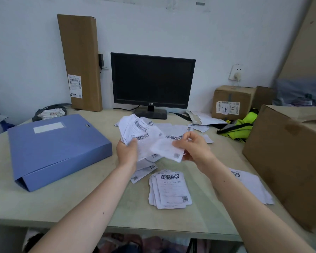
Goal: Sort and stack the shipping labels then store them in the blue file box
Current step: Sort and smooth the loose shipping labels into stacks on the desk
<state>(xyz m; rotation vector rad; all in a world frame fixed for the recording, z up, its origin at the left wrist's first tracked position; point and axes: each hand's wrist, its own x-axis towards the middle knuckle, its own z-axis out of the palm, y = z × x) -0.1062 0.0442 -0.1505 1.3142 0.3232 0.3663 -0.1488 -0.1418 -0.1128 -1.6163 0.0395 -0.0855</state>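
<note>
Above the desk (80, 203), clutching fanned shipping labels (135, 128) in the left grip (127, 152), pinching one label (164, 148) in the right grip (195, 148), likely bound for the stack (171, 190) below.

A small shipping office: desk (66, 203), dark monitor (152, 81), labelled cardboard parcels (232, 101).

Pale table (44, 207): blue file box (58, 148) left, closed, flat. Label stack (170, 190) near centre, loose labels (171, 127) mid, another pile (252, 183) near right. Monitor (152, 81) far centre, tall carton (80, 63) far left, big carton (290, 161) right, yellow garment (241, 126) far right.
</note>
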